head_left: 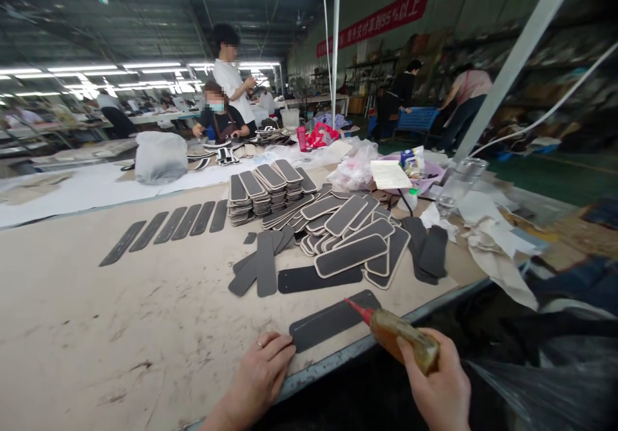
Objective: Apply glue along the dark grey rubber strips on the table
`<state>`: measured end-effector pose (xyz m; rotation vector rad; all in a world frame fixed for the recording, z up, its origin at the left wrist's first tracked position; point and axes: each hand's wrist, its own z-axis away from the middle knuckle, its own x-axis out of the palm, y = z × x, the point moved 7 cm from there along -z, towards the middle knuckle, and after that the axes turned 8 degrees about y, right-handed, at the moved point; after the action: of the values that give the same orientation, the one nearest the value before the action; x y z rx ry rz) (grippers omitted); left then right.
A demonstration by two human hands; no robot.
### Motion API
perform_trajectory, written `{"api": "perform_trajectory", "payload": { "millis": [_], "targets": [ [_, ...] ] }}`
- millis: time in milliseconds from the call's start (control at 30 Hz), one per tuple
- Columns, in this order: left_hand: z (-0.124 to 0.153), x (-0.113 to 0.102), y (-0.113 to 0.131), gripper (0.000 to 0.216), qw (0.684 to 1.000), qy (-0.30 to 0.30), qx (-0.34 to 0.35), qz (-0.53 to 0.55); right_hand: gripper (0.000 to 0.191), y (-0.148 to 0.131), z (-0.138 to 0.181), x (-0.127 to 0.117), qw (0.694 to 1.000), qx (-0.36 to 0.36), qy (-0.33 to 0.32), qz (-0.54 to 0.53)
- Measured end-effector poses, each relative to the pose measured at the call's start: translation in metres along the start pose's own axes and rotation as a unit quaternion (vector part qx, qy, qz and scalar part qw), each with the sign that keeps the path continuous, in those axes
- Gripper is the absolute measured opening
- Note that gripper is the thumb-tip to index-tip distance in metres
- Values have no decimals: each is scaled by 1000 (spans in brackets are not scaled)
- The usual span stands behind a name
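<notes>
Gluing a dark strip at the table's near edge

The left hand [261,370] lies flat, fingers released, pinning the dark strip [333,320] against the table edge [328,363]; the right hand [437,386] grasps a glue bottle [398,334], nozzle touching the strip. Left of the strip the tabletop is bare; behind it lie five single strips in a row [168,227].

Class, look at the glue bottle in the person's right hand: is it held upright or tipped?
Tipped. The glue bottle lies slanted in the right hand, its red nozzle pointing down-left at the dark strip near the table edge.
</notes>
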<state>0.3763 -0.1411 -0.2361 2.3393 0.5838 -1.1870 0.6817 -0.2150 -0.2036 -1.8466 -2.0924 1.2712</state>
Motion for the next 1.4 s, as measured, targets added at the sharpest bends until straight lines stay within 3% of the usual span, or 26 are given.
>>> {"api": "perform_trajectory", "payload": {
  "millis": [233,433,700,1000,1267,1400],
  "targets": [
    [-3,-3,3,31,999,-15,-26,24,26,-47,38,40,975,-6,-158,-157],
    [-4,-4,4,32,999,-13,-29,35,22,-56,47,52,968,-21,-192,-162],
    [-6,-5,5,30,998,-12,-35,41,25,-51,53,41,966,-1,-205,-155],
    [-5,-5,3,31,999,1,-25,33,28,-29,43,22,980,9,-164,-112],
    [-5,-4,3,32,1000,-3,-13,21,41,19,15,-8,998,22,-60,3],
    [-1,0,1,33,1000,-13,-15,18,39,22,4,-22,998,-24,9,54]
  ]
}}
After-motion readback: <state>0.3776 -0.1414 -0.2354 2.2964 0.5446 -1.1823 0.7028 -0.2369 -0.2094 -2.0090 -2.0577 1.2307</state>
